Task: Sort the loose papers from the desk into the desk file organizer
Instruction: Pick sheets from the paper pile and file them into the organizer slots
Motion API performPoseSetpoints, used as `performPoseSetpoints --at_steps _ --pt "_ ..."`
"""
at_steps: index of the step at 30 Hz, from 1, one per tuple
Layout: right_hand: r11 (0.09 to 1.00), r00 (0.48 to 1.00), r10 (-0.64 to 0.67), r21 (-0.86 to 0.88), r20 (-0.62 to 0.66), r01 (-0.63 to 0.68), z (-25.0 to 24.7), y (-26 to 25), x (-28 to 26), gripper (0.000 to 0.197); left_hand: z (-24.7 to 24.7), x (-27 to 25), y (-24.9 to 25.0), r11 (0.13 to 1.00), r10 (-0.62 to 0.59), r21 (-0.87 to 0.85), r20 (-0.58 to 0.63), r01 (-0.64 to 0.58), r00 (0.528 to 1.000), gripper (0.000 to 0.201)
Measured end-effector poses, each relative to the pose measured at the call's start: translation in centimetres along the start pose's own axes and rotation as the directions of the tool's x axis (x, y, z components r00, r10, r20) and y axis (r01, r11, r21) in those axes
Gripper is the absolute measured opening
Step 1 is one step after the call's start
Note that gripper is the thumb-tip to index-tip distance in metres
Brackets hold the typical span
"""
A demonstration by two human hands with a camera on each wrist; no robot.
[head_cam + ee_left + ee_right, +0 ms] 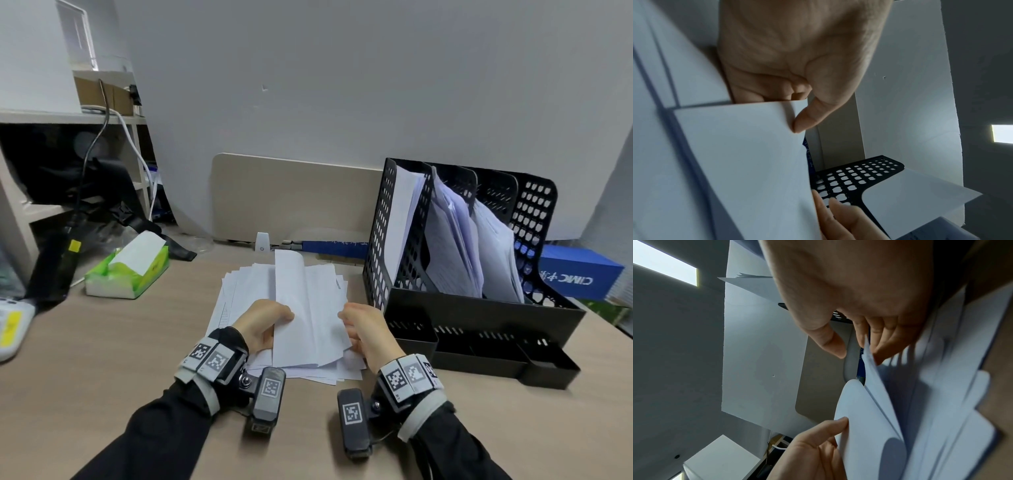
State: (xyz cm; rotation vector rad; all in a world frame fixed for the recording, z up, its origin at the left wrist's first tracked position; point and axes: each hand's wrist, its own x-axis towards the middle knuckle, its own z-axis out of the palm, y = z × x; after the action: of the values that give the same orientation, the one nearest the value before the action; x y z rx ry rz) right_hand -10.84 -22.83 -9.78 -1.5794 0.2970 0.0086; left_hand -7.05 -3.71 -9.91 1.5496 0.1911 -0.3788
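Presently, left hand [262, 322] pinches lifted sheets [301, 308] of the paper pile [239, 291]; right hand [364, 329] grips their opposite edge, fingertips hidden beneath.

White papers [308, 308], black perforated organizer [534, 219], blue box [579, 274], green tissue pack [137, 277]

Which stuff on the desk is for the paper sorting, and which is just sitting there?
For the job:
loose papers, held by the left hand and right hand
black file organizer, already holding papers

Just lying about:
tissue pack
blue box
black straps
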Motion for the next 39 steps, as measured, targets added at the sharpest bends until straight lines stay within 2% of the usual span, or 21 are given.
performPoseSetpoints --at_steps 3,4,6,7,10,12,14,16,17,20,22,24,25,28,30,32,35,37,39 --pt "1.000 1.000 0.029 0.008 0.002 -0.029 0.0 0.0 -0.4 0.014 -0.1 -0.2 -0.1 1.000 0.008 0.009 0.008 -0.008 1.000 0.013" --pt "0.999 0.999 0.033 0.003 -0.017 -0.033 0.0 0.0 -0.5 0.028 -0.1 -0.2 -0.1 1.000 0.014 0.002 0.010 -0.014 1.000 0.013" --pt "1.000 1.000 -0.005 0.006 -0.012 0.005 0.1 -0.2 -0.5 0.009 0.0 -0.5 0.1 0.998 0.048 -0.049 0.026 -0.047 0.998 0.017" --pt "0.999 0.999 -0.036 0.008 -0.022 0.036 0.1 -0.1 -0.3 0.022 0.0 -0.6 0.3 0.992 0.081 -0.100 0.052 -0.075 0.995 0.024" --pt "0.981 0.978 -0.188 0.039 -0.086 0.191 0.1 -0.7 -0.5 0.033 -0.1 -1.0 1.0 0.930 0.220 -0.329 0.147 -0.162 0.964 0.040" --pt "0.969 0.973 -0.222 0.099 -0.066 0.227 0.1 -0.8 -0.7 0.039 -0.5 -1.1 1.6 0.857 0.303 -0.477 0.165 -0.194 0.939 0.038" --pt "0.968 0.979 -0.199 0.146 -0.039 0.203 0.2 -0.8 -0.7 0.056 -0.9 -1.2 2.0 0.809 0.346 -0.542 0.126 -0.228 0.930 0.026" --pt "0.962 0.974 -0.226 0.163 0.019 0.220 0.1 -0.7 -0.7 0.063 -1.1 -1.1 2.1 0.783 0.377 -0.557 0.071 -0.277 0.923 0.048" --pt "0.955 0.966 -0.249 0.183 0.063 0.234 0.2 -0.8 -0.8 0.063 -1.1 -1.1 2.1 0.779 0.389 -0.548 0.041 -0.304 0.920 0.052" --pt "0.933 0.952 -0.294 0.242 0.087 0.266 0.4 -1.1 -1.2 0.044 -1.2 -0.6 1.9 0.772 0.404 -0.493 -0.106 -0.401 0.909 0.043" --pt "0.934 0.948 -0.316 0.181 0.023 0.307 0.5 -1.7 -1.4 0.026 -1.5 0.0 1.8 0.769 0.412 -0.443 -0.207 -0.460 0.887 0.022" --pt "0.921 0.928 -0.372 0.116 -0.020 0.372 0.3 -2.4 -1.6 0.012 -1.8 0.2 1.8 0.759 0.440 -0.408 -0.253 -0.508 0.862 0.015" --pt "0.908 0.914 -0.405 0.101 -0.038 0.406 0.3 -3.0 -1.6 0.008 -1.8 0.1 1.8 0.755 0.453 -0.395 -0.263 -0.523 0.852 0.015" --pt "0.875 0.876 -0.476 0.055 -0.082 0.481 0.0 -4.9 -1.8 0.011 -1.6 0.0 2.1 0.748 0.470 -0.380 -0.274 -0.544 0.839 0.017" --pt "0.843 0.840 -0.534 0.024 -0.091 0.538 -0.5 -6.5 -2.3 0.013 -1.0 -0.2 2.5 0.760 0.460 -0.371 -0.272 -0.533 0.845 0.018" --pt "0.788 0.783 -0.611 0.005 -0.120 0.616 -1.4 -8.1 -2.8 0.017 0.0 -0.6 3.3 0.779 0.448 -0.377 -0.226 -0.501 0.865 0.025" --pt "0.656 0.634 -0.740 -0.036 -0.224 0.754 -3.0 -10.5 -3.7 0.015 2.5 -2.1 4.9 0.804 0.471 -0.356 -0.105 -0.476 0.876 0.035" --pt "0.578 0.519 -0.773 -0.069 -0.366 0.813 -4.2 -11.8 -4.2 0.018 4.7 -3.2 6.0 0.823 0.526 -0.245 -0.011 -0.512 0.851 0.043" --pt "0.512 0.397 -0.782 -0.131 -0.482 0.849 -5.5 -12.7 -4.5 0.027 7.0 -4.4 6.8 0.814 0.581 -0.105 0.101 -0.572 0.808 0.042"
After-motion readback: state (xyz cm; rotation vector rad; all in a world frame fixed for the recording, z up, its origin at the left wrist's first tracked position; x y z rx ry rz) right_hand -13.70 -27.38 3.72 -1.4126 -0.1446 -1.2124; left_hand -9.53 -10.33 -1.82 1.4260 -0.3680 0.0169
